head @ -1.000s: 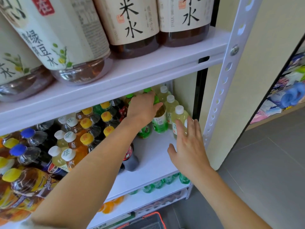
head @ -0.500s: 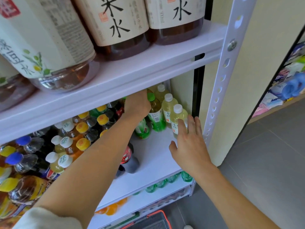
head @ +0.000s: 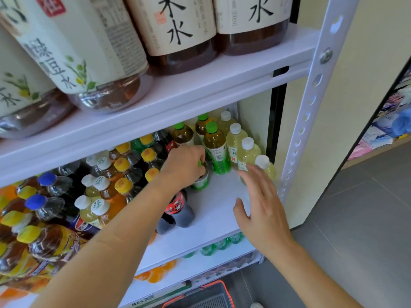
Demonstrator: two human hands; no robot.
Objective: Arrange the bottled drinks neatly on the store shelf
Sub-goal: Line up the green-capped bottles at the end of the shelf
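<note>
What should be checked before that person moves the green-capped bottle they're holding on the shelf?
1. Left hand grip on the green-capped bottle: ok, fingers curl round its top.
2. Right hand free: ok, open, holding nothing.
3. Bare shelf space ahead of the row: ok.
4. Bottle's base seated on the shelf: cannot tell.
5. White-capped bottles upright in line: ok.
6. Dark bottle clear of left forearm: not ok, right beneath it.

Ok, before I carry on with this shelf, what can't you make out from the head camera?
Head view only:
- Green-label bottle: top mostly hidden under the left hand gripping it.
- Cola bottle: top hidden behind the left forearm.
- Front pale bottle: the blurred right hand crosses it; contact unclear.
- Large bottles on the upper shelf: tops cut by the frame edge.
- Green bottles below: mostly hidden by the shelf board.
</note>
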